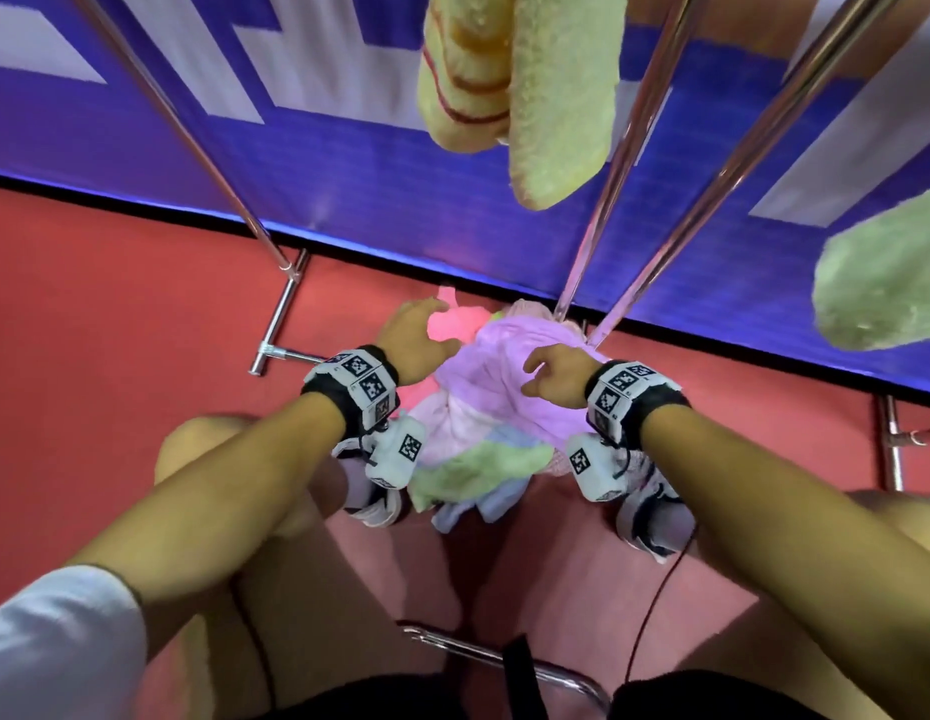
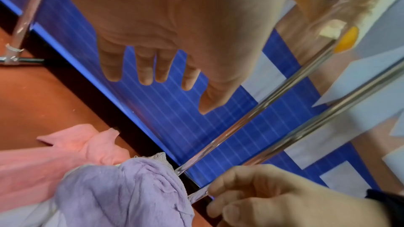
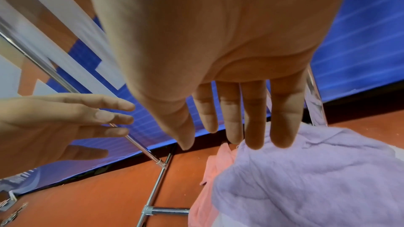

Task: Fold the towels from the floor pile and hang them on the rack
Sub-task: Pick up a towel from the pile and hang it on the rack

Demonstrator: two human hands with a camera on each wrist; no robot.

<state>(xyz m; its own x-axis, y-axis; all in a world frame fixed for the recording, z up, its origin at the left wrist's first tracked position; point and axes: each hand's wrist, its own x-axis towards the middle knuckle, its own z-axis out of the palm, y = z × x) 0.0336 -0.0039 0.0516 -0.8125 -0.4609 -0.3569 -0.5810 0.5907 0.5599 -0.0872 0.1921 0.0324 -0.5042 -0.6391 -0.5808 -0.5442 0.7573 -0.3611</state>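
A pile of towels [image 1: 478, 449] lies on the red floor between my feet, at the foot of the rack. A purple towel [image 1: 504, 392] [image 2: 122, 196] [image 3: 306, 179] is on top, with a pink towel [image 1: 452, 319] [image 2: 65, 153] [image 3: 218, 161] behind it and a green one [image 1: 483, 470] in front. My left hand [image 1: 418, 330] [image 2: 153, 75] hovers open with spread fingers above the pink towel. My right hand [image 1: 553, 374] [image 3: 229, 118] is over the purple towel with straight fingers, its tips at the cloth and gripping nothing. A yellow striped towel [image 1: 468, 70] and two green towels [image 1: 561, 96] hang on the rack [image 1: 629, 142].
The rack's chrome poles slant down to floor bars [image 1: 281, 324] left and right of the pile. A blue and white wall panel [image 1: 348, 174] stands right behind. My shoes [image 1: 655, 517] flank the pile. A chrome tube [image 1: 504, 657] and a red cable [image 1: 655, 610] lie near me.
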